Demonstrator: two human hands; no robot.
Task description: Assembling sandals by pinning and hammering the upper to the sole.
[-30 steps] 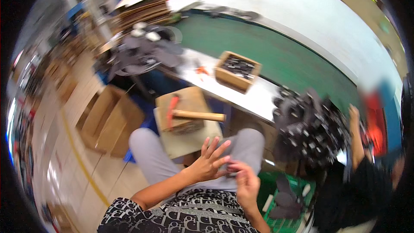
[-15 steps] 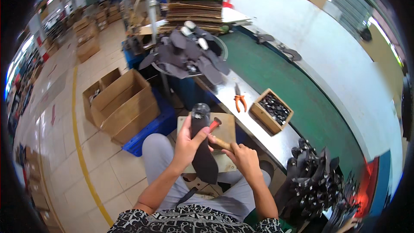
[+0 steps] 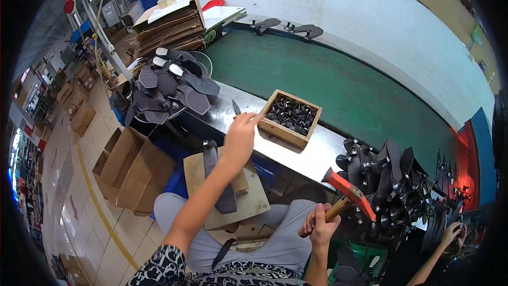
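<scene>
Here, the right hand point(image 3: 320, 226) has its grip clenched round a wooden-handled hammer point(image 3: 346, 197), red head raised. Further out, the left hand point(image 3: 241, 136) reaches, fingertips pinched at the wooden box point(image 3: 291, 117) of small dark pieces on the counter point(image 3: 317, 153); just below that grip, a black insole point(image 3: 219, 177) lies on a lap board point(image 3: 254, 201).

Our left hand point(image 3: 241, 135) stretches forward on a long bare forearm, fingers pinched together at the tips. Our right hand point(image 3: 321, 226) stays low by the lap, fist closed, wrist bent upward.
</scene>
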